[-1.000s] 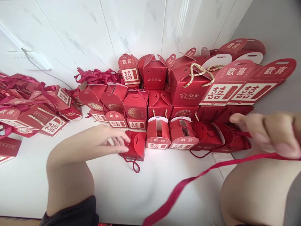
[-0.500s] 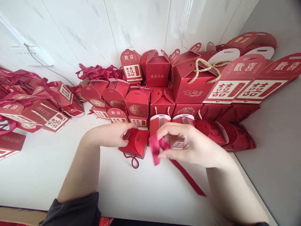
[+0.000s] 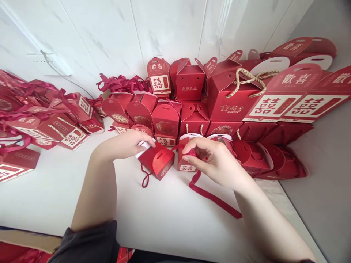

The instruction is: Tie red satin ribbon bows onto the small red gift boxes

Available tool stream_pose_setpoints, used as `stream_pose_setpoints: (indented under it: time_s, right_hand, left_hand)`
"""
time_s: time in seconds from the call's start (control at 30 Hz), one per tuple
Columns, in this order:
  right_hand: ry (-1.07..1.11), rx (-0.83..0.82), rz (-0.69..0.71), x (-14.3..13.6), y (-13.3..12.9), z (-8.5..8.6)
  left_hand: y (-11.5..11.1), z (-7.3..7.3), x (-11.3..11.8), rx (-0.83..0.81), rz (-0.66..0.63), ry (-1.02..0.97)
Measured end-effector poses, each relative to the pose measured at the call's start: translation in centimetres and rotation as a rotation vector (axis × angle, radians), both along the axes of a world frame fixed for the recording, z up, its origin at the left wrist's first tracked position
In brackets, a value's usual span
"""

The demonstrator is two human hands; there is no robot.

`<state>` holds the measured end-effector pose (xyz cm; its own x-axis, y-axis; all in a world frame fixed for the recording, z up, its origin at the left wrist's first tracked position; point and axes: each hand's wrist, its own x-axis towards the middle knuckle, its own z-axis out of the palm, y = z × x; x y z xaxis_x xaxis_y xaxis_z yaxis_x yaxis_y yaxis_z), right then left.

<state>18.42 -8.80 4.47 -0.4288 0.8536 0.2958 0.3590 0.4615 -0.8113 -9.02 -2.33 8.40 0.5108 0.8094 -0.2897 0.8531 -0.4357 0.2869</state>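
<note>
My left hand (image 3: 131, 144) grips the back left edge of a small red gift box (image 3: 157, 159), which sits tilted on the white table with its flaps apart. A dark red cord loop (image 3: 145, 177) hangs from the box onto the table. To the right of the box, my right hand (image 3: 211, 157) pinches a crimson ribbon (image 3: 214, 197) between thumb and fingers. One stretch of the ribbon reaches left to the box; the other trails down onto the table toward the lower right.
Rows of red boxes (image 3: 190, 82) stand against the marbled wall. Behind them at the left lies a heap of ribbons (image 3: 123, 84). Ribboned boxes (image 3: 49, 126) are piled on the table (image 3: 164, 219) at far left. A grey wall (image 3: 323, 153) rises at the right.
The small box has turned, its flap now facing the lower right. Ribbon now stretches between it and my right hand, which has moved slightly up. The whole view has shifted a little.
</note>
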Motion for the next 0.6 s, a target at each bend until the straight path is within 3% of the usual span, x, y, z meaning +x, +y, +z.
stream_pose_setpoints:
  time_s: [0.23,0.4,0.5,0.6]
  right_hand:
    - [-0.015,0.052,0.039,0.1,0.2,0.2]
    - [-0.062,0.053,0.061,-0.4,0.1,0.0]
    - [-0.102,0.067,0.130,-1.4,-0.3,-0.6]
    - [-0.219,0.075,0.273,-2.5,-0.7,-1.4]
  left_hand:
    - [-0.6,-1.2,0.1,-0.162,-0.029,0.033]
    - [-1.3,-0.6,0.2,-0.184,-0.030,0.019]
    - [-2.1,0.3,0.2,-0.286,-0.135,-0.048]
    - [-3.1,0.8,0.2,-0.356,-0.320,-0.146]
